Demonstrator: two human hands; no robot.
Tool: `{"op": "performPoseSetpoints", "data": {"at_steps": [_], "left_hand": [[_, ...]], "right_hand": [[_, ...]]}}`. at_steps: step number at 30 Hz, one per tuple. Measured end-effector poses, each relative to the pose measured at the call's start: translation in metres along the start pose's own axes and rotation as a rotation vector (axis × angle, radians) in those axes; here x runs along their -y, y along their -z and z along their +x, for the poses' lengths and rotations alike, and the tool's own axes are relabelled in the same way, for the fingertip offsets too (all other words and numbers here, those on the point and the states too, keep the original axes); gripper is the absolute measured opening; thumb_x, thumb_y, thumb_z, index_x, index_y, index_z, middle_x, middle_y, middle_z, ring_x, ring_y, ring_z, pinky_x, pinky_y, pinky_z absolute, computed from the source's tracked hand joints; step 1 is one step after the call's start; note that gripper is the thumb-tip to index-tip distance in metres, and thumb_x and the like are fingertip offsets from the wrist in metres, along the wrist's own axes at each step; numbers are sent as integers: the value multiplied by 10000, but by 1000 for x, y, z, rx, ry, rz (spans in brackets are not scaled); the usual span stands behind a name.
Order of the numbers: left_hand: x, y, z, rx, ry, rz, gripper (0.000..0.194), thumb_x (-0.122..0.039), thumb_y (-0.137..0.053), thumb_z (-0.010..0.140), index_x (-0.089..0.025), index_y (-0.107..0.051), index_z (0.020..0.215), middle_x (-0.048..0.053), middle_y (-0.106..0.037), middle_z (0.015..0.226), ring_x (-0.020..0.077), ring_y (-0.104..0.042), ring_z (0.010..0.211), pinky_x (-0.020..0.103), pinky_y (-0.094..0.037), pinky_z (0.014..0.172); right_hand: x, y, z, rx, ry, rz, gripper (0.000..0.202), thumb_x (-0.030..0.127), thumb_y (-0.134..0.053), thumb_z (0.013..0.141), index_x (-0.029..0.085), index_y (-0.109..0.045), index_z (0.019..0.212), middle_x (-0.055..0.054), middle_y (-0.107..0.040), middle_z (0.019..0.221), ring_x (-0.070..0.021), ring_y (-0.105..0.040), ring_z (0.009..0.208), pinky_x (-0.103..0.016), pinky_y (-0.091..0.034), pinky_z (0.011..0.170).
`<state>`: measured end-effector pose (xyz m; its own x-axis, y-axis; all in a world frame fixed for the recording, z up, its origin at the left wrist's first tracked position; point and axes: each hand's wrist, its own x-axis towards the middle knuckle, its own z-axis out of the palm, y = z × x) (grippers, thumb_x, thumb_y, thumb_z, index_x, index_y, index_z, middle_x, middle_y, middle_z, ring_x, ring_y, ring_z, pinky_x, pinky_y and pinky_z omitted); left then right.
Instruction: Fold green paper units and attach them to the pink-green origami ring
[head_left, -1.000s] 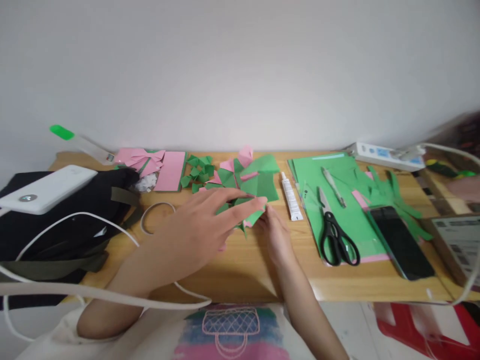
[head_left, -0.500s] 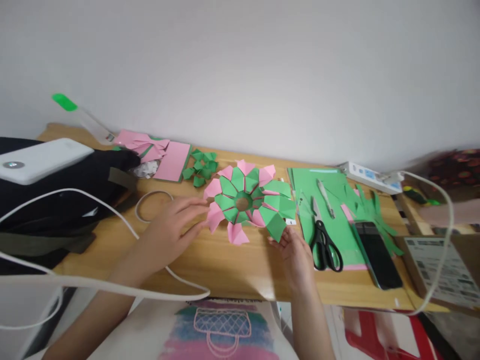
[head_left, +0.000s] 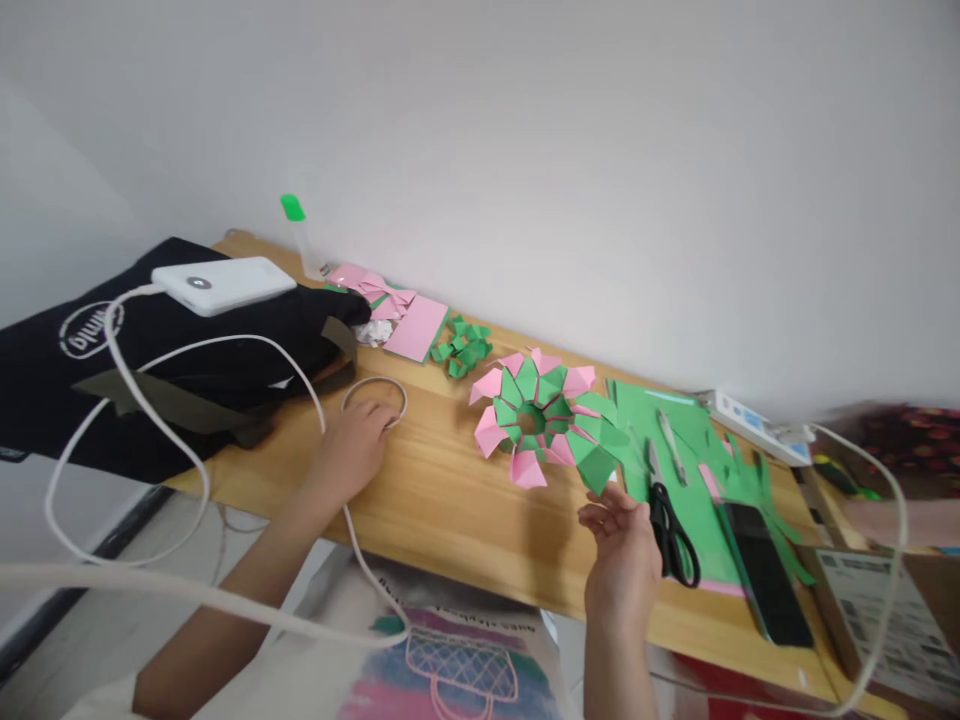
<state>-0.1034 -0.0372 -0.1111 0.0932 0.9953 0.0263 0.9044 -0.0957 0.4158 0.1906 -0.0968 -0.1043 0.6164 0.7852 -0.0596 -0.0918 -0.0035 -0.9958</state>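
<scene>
My right hand [head_left: 622, 550] pinches the lower right green petal of a ring-shaped folded-paper flower [head_left: 551, 385]. Green inner folds and pink outer tips make up the flower, which is held above the table, its shadow falling below. Over on the left, my left hand [head_left: 354, 450] has its fingers closed at the near right side of a thin ring that looks like a narrow roll of tape [head_left: 375, 380]. The ring lies on the wood. Fingertips of the left hand are partly hidden.
Behind the ring sit a small green paper piece [head_left: 461, 347] and pink paper [head_left: 418, 328]. Scissors [head_left: 675, 545], a utility knife [head_left: 671, 447], a phone [head_left: 765, 575] and green sheets [head_left: 637, 410] lie right. A white cable [head_left: 217, 590] loops from a power bank [head_left: 232, 284] on a black bag [head_left: 150, 380].
My left hand has left the flower's side and reached the ring on the table. The right hand still holds the flower by its petal. The view has turned left.
</scene>
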Motion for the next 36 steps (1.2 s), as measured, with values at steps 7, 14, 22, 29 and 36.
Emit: {"op": "performPoseSetpoints", "data": {"at_steps": [7, 14, 22, 29, 36], "left_hand": [[5, -6, -4, 6, -97, -56, 317, -76, -390, 832, -160, -683, 919, 120, -711, 982, 281, -646, 974, 436, -532, 863], [-10, 4, 16, 5, -164, 54, 258, -134, -438, 890, -152, -694, 863, 130, -695, 968, 293, -642, 972, 437, -512, 879], [-41, 8, 84, 124, -166, 251, 195, -230, -526, 957, -136, -639, 1085, 103, -668, 1046, 253, -652, 1002, 434, -530, 883], [-43, 0, 92, 195, -141, 359, 310, -327, -587, 948, -148, -592, 1201, 102, -623, 1194, 227, -638, 1022, 432, -559, 868], [-55, 2, 86, 80, -182, 304, 350, -177, -486, 934, -145, -577, 1271, 175, -631, 1108, 336, -641, 1040, 426, -527, 792]], "right_hand": [[27, 7, -22, 194, 295, -109, 275, 392, -583, 901, 196, -655, 723, 2, -614, 674, -139, -563, 666, -278, -436, 653], [36, -15, -31, 1041, 227, -617, 173, 321, -606, 855, 193, -723, 855, -23, -689, 725, -138, -610, 626, -244, -443, 596], [5, -41, -22, 1137, 111, -853, 193, 236, -578, 835, 185, -731, 940, -34, -721, 744, -152, -620, 655, -251, -392, 615], [2, -32, -18, 1164, 40, -798, 237, 233, -580, 838, 185, -725, 1020, -36, -736, 804, -139, -633, 688, -233, -426, 645], [1, -26, -16, 1183, 17, -757, 230, 227, -575, 841, 179, -726, 1008, -41, -732, 802, -138, -637, 684, -229, -441, 631]]}}
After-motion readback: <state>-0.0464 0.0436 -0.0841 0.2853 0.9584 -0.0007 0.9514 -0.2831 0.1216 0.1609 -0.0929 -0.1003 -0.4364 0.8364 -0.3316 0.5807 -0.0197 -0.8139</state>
